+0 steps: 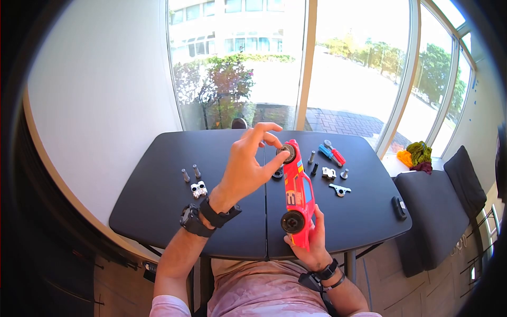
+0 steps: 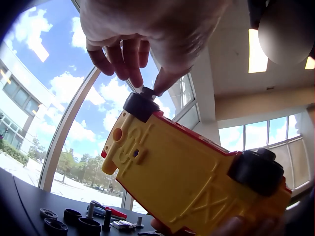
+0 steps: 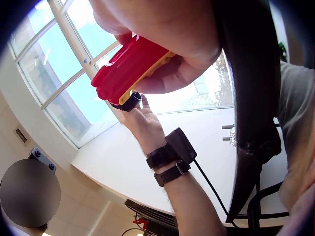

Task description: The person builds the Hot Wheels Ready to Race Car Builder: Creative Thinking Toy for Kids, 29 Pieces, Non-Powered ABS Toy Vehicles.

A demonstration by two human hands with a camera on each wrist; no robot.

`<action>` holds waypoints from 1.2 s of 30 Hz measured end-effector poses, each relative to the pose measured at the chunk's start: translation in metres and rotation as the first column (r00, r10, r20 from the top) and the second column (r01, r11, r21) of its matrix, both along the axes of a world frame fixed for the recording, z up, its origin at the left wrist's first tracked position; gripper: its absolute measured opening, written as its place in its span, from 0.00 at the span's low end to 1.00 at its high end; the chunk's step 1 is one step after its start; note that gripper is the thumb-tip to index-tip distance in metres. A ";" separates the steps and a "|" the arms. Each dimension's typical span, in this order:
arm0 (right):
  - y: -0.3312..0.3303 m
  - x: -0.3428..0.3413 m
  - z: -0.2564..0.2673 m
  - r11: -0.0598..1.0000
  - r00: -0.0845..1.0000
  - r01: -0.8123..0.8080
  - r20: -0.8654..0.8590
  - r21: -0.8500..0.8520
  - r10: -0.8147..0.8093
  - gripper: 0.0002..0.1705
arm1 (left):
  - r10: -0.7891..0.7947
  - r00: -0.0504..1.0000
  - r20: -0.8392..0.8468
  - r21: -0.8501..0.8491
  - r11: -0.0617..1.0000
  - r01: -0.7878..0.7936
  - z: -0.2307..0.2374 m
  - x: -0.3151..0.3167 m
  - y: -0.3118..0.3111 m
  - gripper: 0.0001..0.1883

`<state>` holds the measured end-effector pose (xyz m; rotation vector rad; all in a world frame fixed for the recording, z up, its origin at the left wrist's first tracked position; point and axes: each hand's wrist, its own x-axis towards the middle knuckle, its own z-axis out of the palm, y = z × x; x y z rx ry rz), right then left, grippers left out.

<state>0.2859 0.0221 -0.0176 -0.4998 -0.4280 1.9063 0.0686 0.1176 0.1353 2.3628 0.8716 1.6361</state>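
A red toy car (image 1: 299,187) with a yellow underside (image 2: 172,172) is held up over the table, its side wheels facing up. My right hand (image 1: 312,240) grips its near end from below. At the far end, my left hand (image 1: 245,169) pinches the small dark knob (image 2: 147,92) on the outside of the black wheel (image 2: 140,105) between thumb and fingertips. Another black wheel (image 1: 292,222) sits on the same side of the car, nearer the right hand. Loose black tyres and a hub (image 2: 55,226) lie on the table, mostly behind the car in the head view.
On the black folding table (image 1: 153,164) lie grey bolts (image 1: 186,175), a silver engine-like piece (image 1: 198,189), a white block (image 1: 328,173), a silver bracket (image 1: 340,190), red and blue toy tools (image 1: 332,152) and a black device (image 1: 399,208). A dark chair (image 1: 430,211) stands right.
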 end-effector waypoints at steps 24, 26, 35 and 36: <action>-0.002 -0.003 0.006 0.999 0.999 0.035 0.039 -0.029 -0.034 0.39 | 0.049 0.992 -0.112 0.078 0.996 -0.040 -0.008 -0.006 0.009 0.16; -0.002 -0.003 0.005 0.999 0.999 0.037 0.039 -0.036 -0.036 0.39 | 0.027 0.995 -0.097 0.079 0.997 -0.020 -0.007 -0.003 0.006 0.14; -0.002 0.000 0.001 1.000 1.000 -0.001 0.004 0.012 0.000 0.38 | 0.059 0.990 -0.128 0.092 0.995 -0.047 -0.006 -0.004 0.005 0.14; 0.002 0.005 -0.010 0.999 0.999 -0.032 -0.032 0.041 0.033 0.37 | 0.058 0.987 -0.148 0.112 0.993 -0.041 -0.007 -0.004 0.006 0.15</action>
